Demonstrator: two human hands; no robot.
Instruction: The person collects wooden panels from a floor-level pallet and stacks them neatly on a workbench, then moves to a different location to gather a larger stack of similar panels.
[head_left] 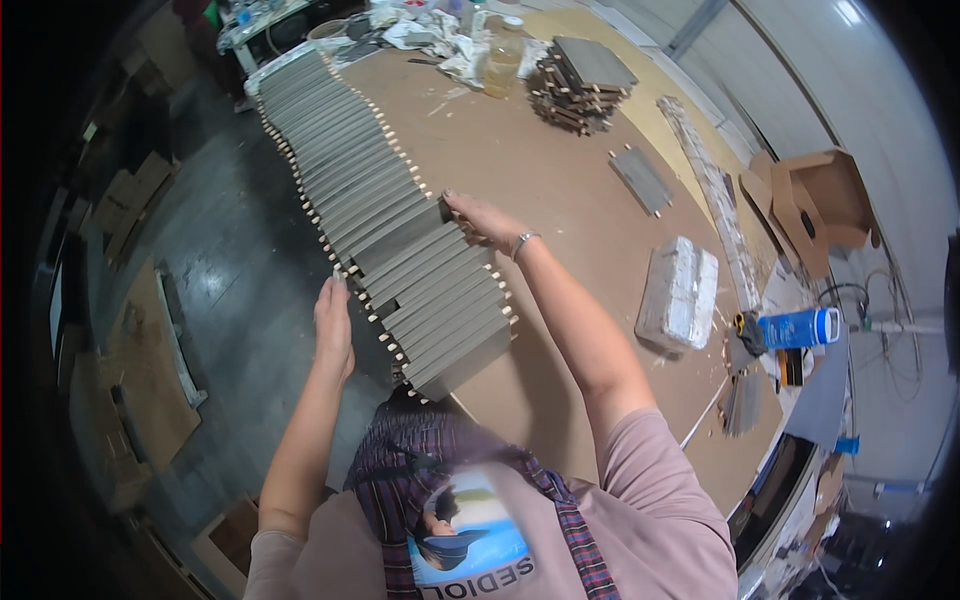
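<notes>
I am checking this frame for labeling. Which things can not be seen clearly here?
Head view:
- Left hand: fingertips hidden behind the row of grey boards.
- Right hand: fingertips hidden by a board's end.
- Clutter beside the bottle: too small and blurred.
- Table far end: distorted at the fisheye rim.

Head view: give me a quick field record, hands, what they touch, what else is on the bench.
surface: brown workbench
main item: long row of grey panels with wooden dowels sticking out, along the bench's left edge
left hand: at the row's left side, touching panel ends
right hand: on the right end of one panel, mid-row
grip state: whether either hand's grip is closed cannot be told
other items: stack of grey panels; single panel; wrapped bundle; bottle of yellowish liquid; blue container
</notes>
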